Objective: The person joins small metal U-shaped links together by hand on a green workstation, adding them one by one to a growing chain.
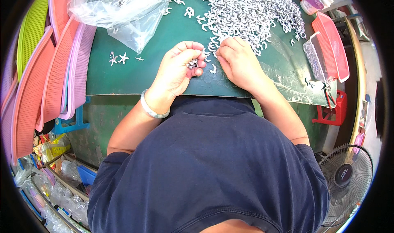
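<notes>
Several small grey crescent-shaped pieces (192, 63) sit in the curled fingers of my left hand (179, 65), with a pale bangle (150, 106) round that wrist. Close beside it, my right hand (239, 60) is closed at the near edge of a large heap of similar grey curved pieces (242, 15); its fingertips are turned down, and whether they pinch a piece cannot be made out. One loose crescent piece (213, 68) lies on the green table (135, 79) between my hands. To the left are small star-shaped pieces (122, 58).
A clear plastic bag (127, 15) lies at the back left of the table. Stacked pink, purple and green baskets (57, 73) stand at the left edge. On the right are a pink basket (334, 48), a clear tub of pieces (313, 58), pliers (327, 87) and a fan (344, 179).
</notes>
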Demonstrator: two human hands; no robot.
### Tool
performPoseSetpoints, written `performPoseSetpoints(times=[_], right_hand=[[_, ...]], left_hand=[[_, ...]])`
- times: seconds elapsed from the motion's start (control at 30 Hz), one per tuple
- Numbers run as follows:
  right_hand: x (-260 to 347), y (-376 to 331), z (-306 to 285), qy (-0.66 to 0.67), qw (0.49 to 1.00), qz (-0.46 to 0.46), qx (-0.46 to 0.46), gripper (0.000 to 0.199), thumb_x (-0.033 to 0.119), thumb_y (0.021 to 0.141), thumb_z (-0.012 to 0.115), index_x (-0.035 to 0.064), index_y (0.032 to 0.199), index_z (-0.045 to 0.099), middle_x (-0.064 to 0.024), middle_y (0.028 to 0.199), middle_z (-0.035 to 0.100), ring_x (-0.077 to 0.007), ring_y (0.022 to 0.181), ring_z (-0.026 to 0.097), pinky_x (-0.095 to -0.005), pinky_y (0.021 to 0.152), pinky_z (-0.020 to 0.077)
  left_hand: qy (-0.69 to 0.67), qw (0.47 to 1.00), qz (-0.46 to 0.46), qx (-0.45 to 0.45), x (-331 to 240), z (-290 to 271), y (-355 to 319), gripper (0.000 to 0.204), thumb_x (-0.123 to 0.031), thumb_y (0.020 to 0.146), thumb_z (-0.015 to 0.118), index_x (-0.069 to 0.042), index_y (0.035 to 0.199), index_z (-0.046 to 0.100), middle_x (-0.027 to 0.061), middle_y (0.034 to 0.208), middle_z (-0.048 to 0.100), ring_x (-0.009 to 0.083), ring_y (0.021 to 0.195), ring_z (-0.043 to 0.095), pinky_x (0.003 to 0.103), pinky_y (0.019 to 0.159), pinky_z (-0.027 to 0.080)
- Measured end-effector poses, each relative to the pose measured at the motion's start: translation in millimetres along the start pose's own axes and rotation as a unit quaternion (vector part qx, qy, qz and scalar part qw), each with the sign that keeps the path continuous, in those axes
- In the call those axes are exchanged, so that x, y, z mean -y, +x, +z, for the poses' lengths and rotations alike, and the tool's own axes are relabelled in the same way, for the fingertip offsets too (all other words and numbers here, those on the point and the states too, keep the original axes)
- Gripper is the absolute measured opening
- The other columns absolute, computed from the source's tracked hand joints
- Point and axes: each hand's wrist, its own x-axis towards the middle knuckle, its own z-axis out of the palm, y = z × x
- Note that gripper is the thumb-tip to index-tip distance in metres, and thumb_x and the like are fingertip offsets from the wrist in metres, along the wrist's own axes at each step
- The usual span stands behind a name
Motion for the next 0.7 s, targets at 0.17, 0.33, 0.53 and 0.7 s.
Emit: performPoseSetpoints(times=[0.17,0.33,0.53,0.7], right_hand=[[4.6,2.3,-0.9,-0.008,1.000,0.002,-0.017,0.006,0.011,0.073,0.060,0.0042,0.075,0.060,-0.0071,0.078,0.052,-0.0244,0.081,0.051,-0.0356,0.074,0.0417],[0.7,1.9,0.0,-0.033,0.999,0.006,0.024,0.007,0.011,0.074,0.060,0.0046,0.074,0.060,-0.0070,0.081,0.052,-0.0239,0.083,0.051,-0.0347,0.073,0.0420],[5.2,3.9,-4.8,-0.012,1.000,0.019,-0.011,0.008,0.010,0.073,0.063,0.0035,0.078,0.061,-0.0080,0.084,0.055,-0.0258,0.081,0.052,-0.0346,0.073,0.0422],[3.4,3.3,-2.6,-0.022,1.000,0.022,-0.003,0.011,0.014,0.071,0.065,0.0054,0.078,0.064,-0.0064,0.083,0.054,-0.0241,0.083,0.051,-0.0347,0.074,0.0426]], left_hand=[[0.000,1.000,0.001,0.005,0.4,-0.4,-0.1,0.015,-0.006,0.085,0.052,0.000,0.098,0.053,0.0067,0.079,0.056,0.0137,0.067,0.053,0.023,0.055,0.043],[0.009,1.000,-0.004,0.000,-0.3,0.1,0.4,0.016,-0.006,0.085,0.051,0.000,0.100,0.053,0.0066,0.079,0.055,0.0137,0.067,0.053,0.023,0.054,0.043],[0.010,1.000,-0.009,-0.003,-0.5,0.1,0.7,0.017,-0.006,0.085,0.051,0.000,0.100,0.054,0.0065,0.079,0.056,0.0135,0.066,0.054,0.023,0.054,0.044],[0.009,1.000,-0.009,0.000,-0.6,-0.4,0.3,0.017,-0.005,0.085,0.052,0.000,0.100,0.054,0.0063,0.079,0.056,0.0136,0.066,0.054,0.023,0.054,0.045]])
